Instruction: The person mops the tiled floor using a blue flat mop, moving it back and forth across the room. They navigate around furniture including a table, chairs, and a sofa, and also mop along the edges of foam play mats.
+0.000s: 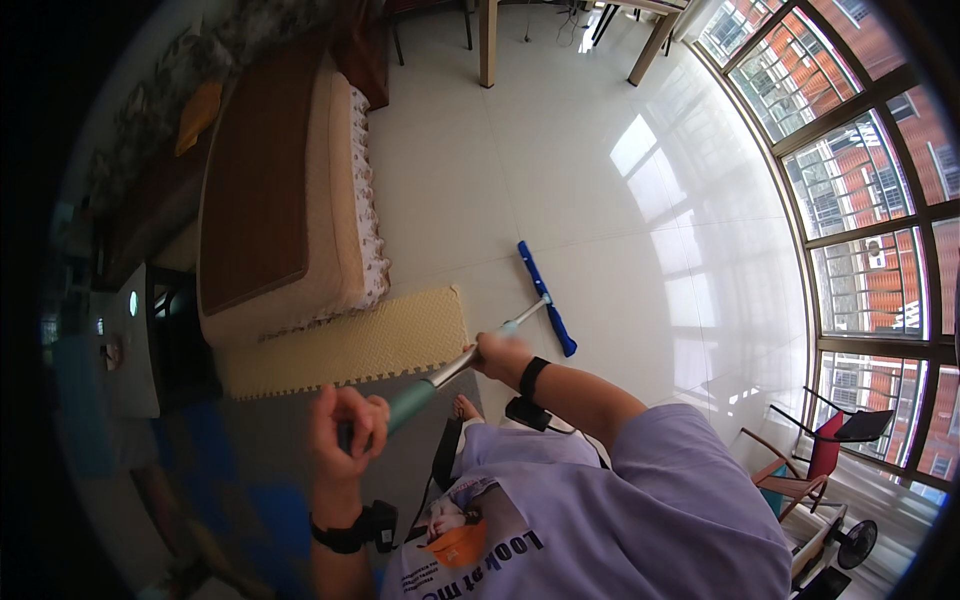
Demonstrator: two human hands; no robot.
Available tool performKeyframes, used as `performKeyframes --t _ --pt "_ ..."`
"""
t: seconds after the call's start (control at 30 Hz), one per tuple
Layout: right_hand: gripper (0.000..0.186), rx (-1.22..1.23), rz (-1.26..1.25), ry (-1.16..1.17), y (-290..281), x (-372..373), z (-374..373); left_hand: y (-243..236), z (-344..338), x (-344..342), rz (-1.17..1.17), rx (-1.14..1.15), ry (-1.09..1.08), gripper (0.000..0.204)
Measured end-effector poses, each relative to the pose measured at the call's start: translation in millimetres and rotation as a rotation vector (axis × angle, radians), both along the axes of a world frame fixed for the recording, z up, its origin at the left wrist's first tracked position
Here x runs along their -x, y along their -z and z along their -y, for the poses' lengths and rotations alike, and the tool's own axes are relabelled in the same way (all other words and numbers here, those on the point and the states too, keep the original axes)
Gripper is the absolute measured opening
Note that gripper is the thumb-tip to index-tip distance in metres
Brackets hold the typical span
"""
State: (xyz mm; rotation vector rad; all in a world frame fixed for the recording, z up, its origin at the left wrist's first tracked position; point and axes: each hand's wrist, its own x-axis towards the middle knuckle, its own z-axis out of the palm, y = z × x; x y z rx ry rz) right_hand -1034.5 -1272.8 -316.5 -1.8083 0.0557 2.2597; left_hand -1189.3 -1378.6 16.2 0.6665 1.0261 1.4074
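A long-handled floor mop with a narrow blue head [560,325] runs diagonally in front of me, its head resting on the tiles. My left hand [345,430] is curled around the top end of the green grip [408,402]. Farther down, my right hand [502,356] is closed around the silver part of the pole [455,368]; it is slightly blurred. The pole passes over the corner between the yellow foam mat and the grey floor. One bare foot [466,407] shows beneath it.
A bed [255,180] with a brown mat and frilled skirt stands at the left, the yellow foam mat [350,340] along its near end. Table legs [487,45] stand at the far side. Tall windows [850,160] line the right, with chairs [800,470] and a small fan [857,545] nearby.
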Motion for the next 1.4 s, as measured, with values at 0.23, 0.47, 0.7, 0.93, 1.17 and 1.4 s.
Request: performKeyframes --t 0.23,0.47,0.7,0.93,1.17,1.4 --pt "0.027 -0.100 0.052 0.399 1.7 -112.2 -92.0 44.4 -98.1 -71.0 -0.099 0.018 0.333 0.050" --pt "0.024 -0.211 0.137 0.706 28.0 -212.6 -176.2 76.5 -201.8 -141.6 -0.074 0.032 0.578 0.041" --pt "0.017 -0.150 0.126 0.539 55.6 -238.3 -216.3 103.1 -234.0 -164.3 0.040 0.142 0.461 0.048" --pt "0.021 -0.100 0.149 0.334 57.7 -171.1 -226.4 101.5 -203.3 -117.5 0.015 0.212 0.256 0.049" --pt "0.020 -0.104 0.102 -0.038 56.6 -54.2 -220.4 93.6 -145.3 -62.4 -0.081 0.165 -0.100 0.050" --pt "0.028 -0.122 0.038 -0.569 50.7 74.7 -190.6 83.2 -84.2 -25.8 -0.114 0.147 -0.521 0.055"
